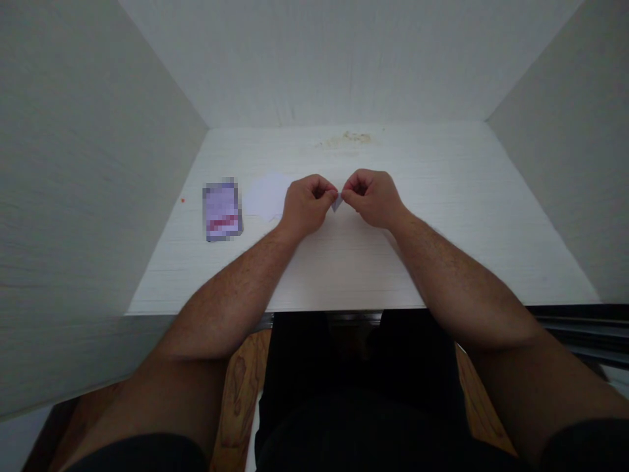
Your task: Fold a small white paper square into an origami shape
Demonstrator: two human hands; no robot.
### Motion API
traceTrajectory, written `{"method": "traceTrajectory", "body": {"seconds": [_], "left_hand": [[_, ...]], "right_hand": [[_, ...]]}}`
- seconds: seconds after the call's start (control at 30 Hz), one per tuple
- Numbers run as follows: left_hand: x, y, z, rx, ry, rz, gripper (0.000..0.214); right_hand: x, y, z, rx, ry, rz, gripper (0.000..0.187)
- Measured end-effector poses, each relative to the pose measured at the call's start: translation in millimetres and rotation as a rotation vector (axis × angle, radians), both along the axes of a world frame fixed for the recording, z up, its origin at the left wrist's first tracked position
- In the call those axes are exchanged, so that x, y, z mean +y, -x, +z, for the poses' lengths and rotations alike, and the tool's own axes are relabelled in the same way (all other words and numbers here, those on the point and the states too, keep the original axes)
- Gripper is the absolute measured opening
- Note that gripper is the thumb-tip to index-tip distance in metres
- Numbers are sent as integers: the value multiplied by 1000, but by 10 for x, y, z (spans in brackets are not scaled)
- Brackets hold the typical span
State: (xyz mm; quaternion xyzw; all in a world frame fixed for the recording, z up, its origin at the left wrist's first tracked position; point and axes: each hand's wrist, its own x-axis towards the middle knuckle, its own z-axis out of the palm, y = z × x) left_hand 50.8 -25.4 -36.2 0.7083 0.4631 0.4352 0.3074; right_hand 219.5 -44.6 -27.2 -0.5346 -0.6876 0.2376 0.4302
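Both my hands meet over the middle of the white tabletop. My left hand (pixel 310 202) pinches one side of a small pale piece (pixel 337 202), which looks like folded paper with a point turned toward me. My right hand (pixel 373 196) pinches the other side of it between thumb and forefinger. Most of the piece is hidden by my fingertips. Just left of my left hand lie white sheets of paper (pixel 265 195), partly covered by that hand.
A purple packet (pixel 222 211), blurred by pixels, lies at the left of the white tabletop (pixel 344 275). Pale panels (pixel 344 59) enclose the back and both sides. A brownish stain (pixel 351 138) marks the surface near the back. A tiny orange speck (pixel 183 200) sits by the left edge.
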Motion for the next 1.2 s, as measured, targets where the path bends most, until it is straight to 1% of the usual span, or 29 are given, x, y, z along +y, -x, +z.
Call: {"method": "traceTrajectory", "body": {"seconds": [0.17, 0.4, 0.53, 0.6, 0.7, 0.77, 0.87, 0.97, 1.07, 1.2], "left_hand": [[-24, -1, 45, -5, 42, -17, 5], [-28, -5, 57, -96, 143, 24, 6], [-46, 7, 90, -101, 152, 19, 9], [-43, 21, 101, -92, 157, -2, 12], [-11, 44, 94, -116, 199, -70, 13], [18, 53, 81, -210, 253, -128, 14], [39, 58, 69, -363, 348, -198, 16], [19, 58, 67, -426, 394, -259, 14], [-11, 53, 60, -420, 384, -300, 18], [-28, 37, 40, -340, 288, -264, 25]], "right_hand": [[-21, -3, 30, 17, 15, 32, 9], [-9, -16, 25, 75, 52, 46, 9], [12, -34, 21, 80, 42, 47, 8], [23, -43, 16, 83, 43, 41, 8], [41, -54, 0, 117, 40, 19, 7], [51, -58, -7, 167, 45, 14, 8], [54, -51, 1, 282, 91, 59, 9], [39, -35, 29, 389, 128, 126, 10], [23, -25, 50, 450, 149, 151, 12], [29, -27, 42, 525, 194, 191, 17]]}}
